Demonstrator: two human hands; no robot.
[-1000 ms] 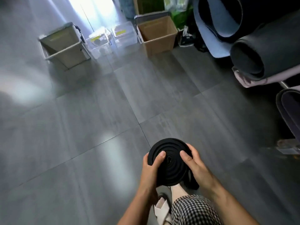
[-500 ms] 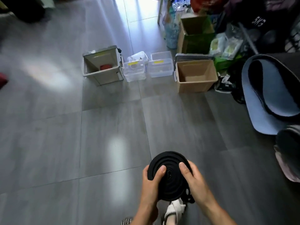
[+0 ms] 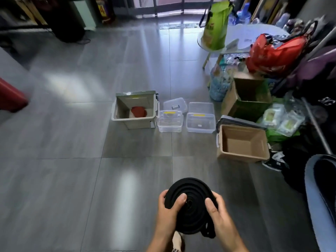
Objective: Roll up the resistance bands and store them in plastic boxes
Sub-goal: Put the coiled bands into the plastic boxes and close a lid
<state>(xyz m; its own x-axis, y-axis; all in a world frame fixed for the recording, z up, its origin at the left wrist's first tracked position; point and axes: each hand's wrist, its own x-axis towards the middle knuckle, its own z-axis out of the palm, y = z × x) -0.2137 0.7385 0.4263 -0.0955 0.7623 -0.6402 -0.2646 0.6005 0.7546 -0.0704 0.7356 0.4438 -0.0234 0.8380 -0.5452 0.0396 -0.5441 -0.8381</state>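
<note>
A black resistance band (image 3: 190,199) wound into a flat coil is held low in the middle of the view. My left hand (image 3: 168,213) grips its left side with the thumb on the coil's face. My right hand (image 3: 219,215) grips the right side, thumb on the face, with a loose end of band hanging below it. Ahead on the floor stand a beige plastic box (image 3: 134,120) with a red rolled band (image 3: 139,111) inside, two small clear plastic boxes (image 3: 170,122) (image 3: 200,122), and an open tan box (image 3: 242,155).
Clear lids (image 3: 175,104) lie behind the small boxes. Clutter fills the right side: a cardboard box (image 3: 247,106), a red bag (image 3: 276,53), a green bag (image 3: 216,24) on a round table, packets, and a rolled blue mat (image 3: 316,188). A red object (image 3: 11,97) sits at the far left.
The view has tilted up and the boxes now sit lower and nearer in it. Both hands keep the same grip on the coiled band.
</note>
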